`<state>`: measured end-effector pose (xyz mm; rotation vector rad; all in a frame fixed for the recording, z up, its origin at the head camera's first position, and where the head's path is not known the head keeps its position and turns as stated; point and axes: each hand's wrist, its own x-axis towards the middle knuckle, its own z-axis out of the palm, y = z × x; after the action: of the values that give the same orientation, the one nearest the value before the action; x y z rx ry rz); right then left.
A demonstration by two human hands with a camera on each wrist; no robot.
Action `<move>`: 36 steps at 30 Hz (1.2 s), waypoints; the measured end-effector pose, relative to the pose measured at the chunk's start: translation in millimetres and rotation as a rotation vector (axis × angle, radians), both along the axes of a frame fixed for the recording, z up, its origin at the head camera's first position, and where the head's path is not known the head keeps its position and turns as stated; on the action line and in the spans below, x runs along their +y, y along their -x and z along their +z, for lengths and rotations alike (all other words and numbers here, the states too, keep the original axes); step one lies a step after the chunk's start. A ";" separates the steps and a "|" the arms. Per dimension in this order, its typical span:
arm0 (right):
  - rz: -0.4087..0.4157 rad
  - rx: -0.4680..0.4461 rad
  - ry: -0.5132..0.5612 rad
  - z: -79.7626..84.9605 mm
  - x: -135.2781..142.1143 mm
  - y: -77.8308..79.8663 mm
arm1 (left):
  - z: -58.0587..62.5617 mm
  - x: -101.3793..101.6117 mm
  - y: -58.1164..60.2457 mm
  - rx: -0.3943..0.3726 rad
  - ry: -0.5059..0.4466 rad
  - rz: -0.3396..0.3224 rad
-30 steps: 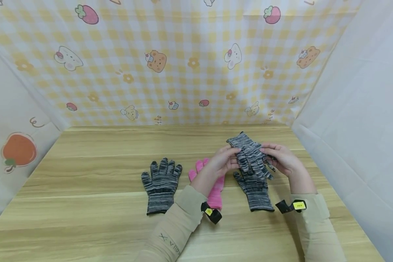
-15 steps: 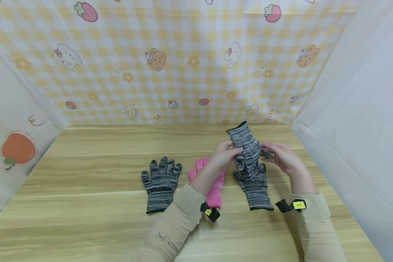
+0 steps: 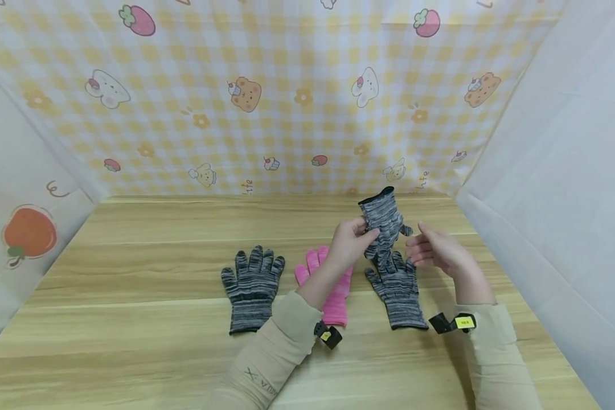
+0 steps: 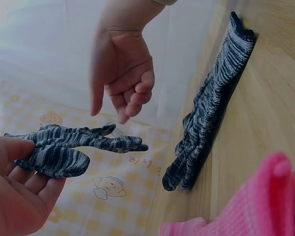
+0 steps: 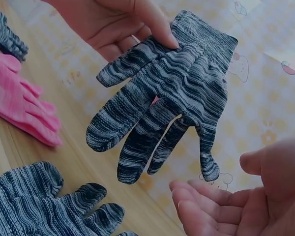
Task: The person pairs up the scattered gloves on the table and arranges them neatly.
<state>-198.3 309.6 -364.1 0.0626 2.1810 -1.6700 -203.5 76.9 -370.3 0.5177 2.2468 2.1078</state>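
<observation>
My left hand [image 3: 349, 242] pinches a black-and-grey striped knit glove [image 3: 381, 219] along one side, thumb on the near face. Its cuff points up and its fingers dangle, as the right wrist view shows for the raised glove [image 5: 172, 88]. Close by on the right, my right hand [image 3: 438, 250] holds nothing; its fingers are loosely bent and apart from the glove in the right wrist view. Below the raised glove, a matching striped glove [image 3: 404, 302] lies on the table, cuff toward me. A pink glove [image 3: 336, 307] lies partly hidden under my left forearm.
Another striped glove [image 3: 254, 290] lies flat left of the pink one, cuff toward me. The wooden table [image 3: 133, 267] ends at a yellow checked cloth [image 3: 287, 136] behind. A white cloth wall [image 3: 553, 171] rises on the right.
My right hand has let go of the raised glove and drawn slightly away to the right. The glove has swung cuff-up in my left hand, its fingers now hanging down.
</observation>
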 end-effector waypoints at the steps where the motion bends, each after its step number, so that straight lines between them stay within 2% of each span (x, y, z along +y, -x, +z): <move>1: 0.005 -0.017 0.011 0.2 -0.4 -0.1 | -0.1 0.3 -0.2 0.010 -0.001 0.004; 5: 0.066 -0.090 0.106 0.4 -3.1 0.1 | -0.1 0.7 -1.2 0.076 0.011 -0.003; 11: 0.157 -0.133 0.299 -3.6 -5.9 0.9 | -3.5 0.5 -1.5 0.241 0.073 -0.053; 14: 0.155 -0.146 0.384 -6.0 -6.2 0.1 | -6.2 0.9 -1.3 0.283 0.121 -0.085; 17: 0.107 -0.150 0.441 -7.3 -7.4 -1.3 | -8.0 1.5 -2.1 0.290 0.191 -0.128; 21: 0.018 -0.123 0.417 -7.5 -9.4 -3.3 | -8.7 2.7 -4.4 0.279 0.272 -0.203; 24: -0.082 -0.091 0.359 -7.2 -11.1 -4.6 | -8.8 4.1 -5.3 0.282 0.279 -0.247; 27: -0.142 -0.071 0.339 -7.3 -12.6 -5.8 | -9.7 5.2 -5.6 0.306 0.278 -0.261; 32: -0.139 -0.050 0.378 -8.5 -14.1 -6.7 | -10.5 4.8 -7.4 0.305 0.254 -0.267; 36: -0.116 -0.033 0.390 -9.2 -13.7 -7.0 | -10.8 4.2 -8.5 0.277 0.266 -0.212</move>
<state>-191.4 295.9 -373.3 0.1087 1.8206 -2.1128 -195.0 81.1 -381.2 1.0320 2.4296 1.6938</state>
